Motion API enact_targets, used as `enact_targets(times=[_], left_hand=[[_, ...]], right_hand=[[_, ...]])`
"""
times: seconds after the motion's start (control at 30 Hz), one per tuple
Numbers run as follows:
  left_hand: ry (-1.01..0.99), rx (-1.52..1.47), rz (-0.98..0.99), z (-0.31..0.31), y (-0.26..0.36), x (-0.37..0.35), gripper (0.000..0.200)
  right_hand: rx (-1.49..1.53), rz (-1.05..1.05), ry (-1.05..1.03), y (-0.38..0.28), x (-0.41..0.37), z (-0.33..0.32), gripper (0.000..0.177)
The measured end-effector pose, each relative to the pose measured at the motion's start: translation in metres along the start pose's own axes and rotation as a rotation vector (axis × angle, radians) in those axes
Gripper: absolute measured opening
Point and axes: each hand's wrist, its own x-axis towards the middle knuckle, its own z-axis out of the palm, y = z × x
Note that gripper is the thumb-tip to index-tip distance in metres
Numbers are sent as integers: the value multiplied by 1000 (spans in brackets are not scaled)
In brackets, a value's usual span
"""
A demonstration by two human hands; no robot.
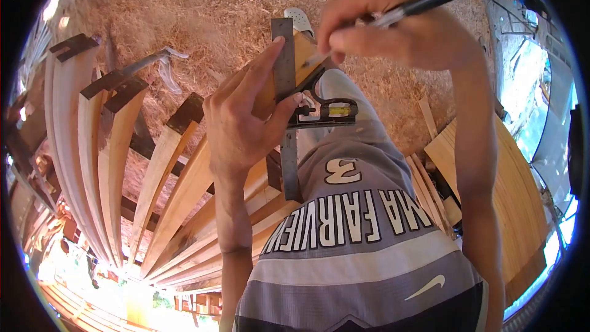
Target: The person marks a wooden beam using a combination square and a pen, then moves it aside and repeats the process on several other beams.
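My left hand [246,107] presses a combination square against a piece of wood [304,55], with the fingers along the steel ruler [284,64] and the thumb by the square's head [332,112]. A yellow-green level vial shows in that head. In my right hand [399,27] is a marker [424,3], its black end pointing up and right. The fingers are closed round it, above and to the right of the wood. Its writing end is blurred near the wood's face.
Long wooden beams [110,154] with dark ends fan out on the left. A wide wooden panel [491,190] lies at the right. Wood shavings [203,0] cover the ground, and a light perforated shoe [298,19] shows beyond the square.
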Motion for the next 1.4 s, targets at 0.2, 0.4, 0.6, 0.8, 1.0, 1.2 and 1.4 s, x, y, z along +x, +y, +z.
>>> enact_targets(times=[0.2,0.4,0.6,0.8,1.0,1.2,1.4], left_hand=[[2,-3,-15,2,5,2,72],[-11,6,-30,1,5,1,73],[13,1,5,2,3,1,75],[12,170,98,-1,-24,-15,87],[-7,335,-80,-17,-58,-45,101],[-125,518,-263,5,-94,-34,36],[-265,519,-104,17,-91,-56,43]], right_hand=[[1,13,-96,10,6,12,26],[-176,40,230,14,8,-21,34],[-96,238,363,47,-30,28,51],[52,32,578,72,-30,160,33],[148,249,677,137,-19,179,34],[378,324,829,181,-80,111,23],[113,245,876,310,-135,65,53]])
